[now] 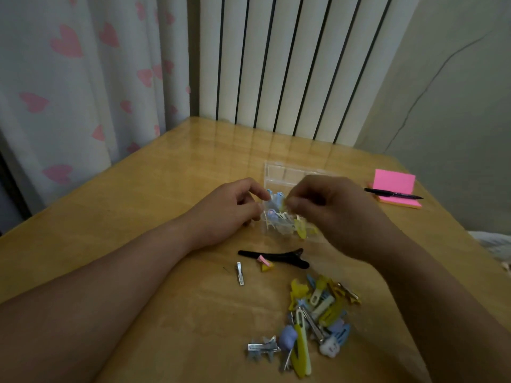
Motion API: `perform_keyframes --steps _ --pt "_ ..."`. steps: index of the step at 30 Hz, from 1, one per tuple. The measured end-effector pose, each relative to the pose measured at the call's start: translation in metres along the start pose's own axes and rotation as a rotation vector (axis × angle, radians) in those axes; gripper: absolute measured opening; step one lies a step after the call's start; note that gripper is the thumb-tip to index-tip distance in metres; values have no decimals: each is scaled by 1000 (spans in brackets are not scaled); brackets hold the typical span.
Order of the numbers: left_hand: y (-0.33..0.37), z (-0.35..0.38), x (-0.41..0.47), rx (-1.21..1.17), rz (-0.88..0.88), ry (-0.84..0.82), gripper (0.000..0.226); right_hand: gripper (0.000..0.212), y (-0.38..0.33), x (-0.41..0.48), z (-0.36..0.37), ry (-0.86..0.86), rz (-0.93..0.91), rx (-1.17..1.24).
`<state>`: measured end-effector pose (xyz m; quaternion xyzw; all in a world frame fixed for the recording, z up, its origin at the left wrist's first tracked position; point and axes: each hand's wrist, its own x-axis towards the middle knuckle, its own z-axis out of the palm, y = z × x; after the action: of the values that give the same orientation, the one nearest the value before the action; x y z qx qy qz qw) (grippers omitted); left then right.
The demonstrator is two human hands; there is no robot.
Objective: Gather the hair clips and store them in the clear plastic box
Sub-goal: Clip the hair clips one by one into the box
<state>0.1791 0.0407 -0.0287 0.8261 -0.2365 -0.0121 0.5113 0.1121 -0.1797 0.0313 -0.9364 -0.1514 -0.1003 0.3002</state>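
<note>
Clear plastic box [293, 172] sits mid-table [166, 189], with several clips [279, 219] inside. The right hand [340, 214] pinches a pale clip [286, 200] over it. The left hand [229, 211] curls at its left wall, grip unclear. A pile [318, 313] of clips lies nearer, by a black clip [276, 257]. Print on the pen [392, 194] is unreadable.

right of your right hand [340, 214], a pink sticky-note pad [394, 181] lies on the wooden table [166, 175], a black pen [392, 193] across it (orange sheets underneath); beyond, a white radiator [276, 64] and heart-print curtain [69, 78].
</note>
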Motion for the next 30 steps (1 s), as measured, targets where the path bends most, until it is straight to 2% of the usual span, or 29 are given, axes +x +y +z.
perform_keyframes --steps 3,7,10,15,21,25,27,30 --pt "0 1 0 6 -2 1 18 9 31 7 -5 180 154 15" --pt "-2 1 0 4 3 8 17 8 49 11 3 157 250 -53" --pt "-1 1 1 1 7 10 17 7 53 13 9 94 248 -132" --pt "-1 1 2 2 2 7 19 12 54 15 11 37 274 -129" --pt "-1 1 1 -2 2 5 18 15 53 11 11 95 238 -139" --pt "-1 0 0 3 1 3 19 11 43 8 11 158 125 -125" --pt "0 0 0 4 5 5 19 6 29 4 9 109 32 -58" --pt "1 0 0 10 6 5 19 4 2 -4 10 -156 -55 -3"
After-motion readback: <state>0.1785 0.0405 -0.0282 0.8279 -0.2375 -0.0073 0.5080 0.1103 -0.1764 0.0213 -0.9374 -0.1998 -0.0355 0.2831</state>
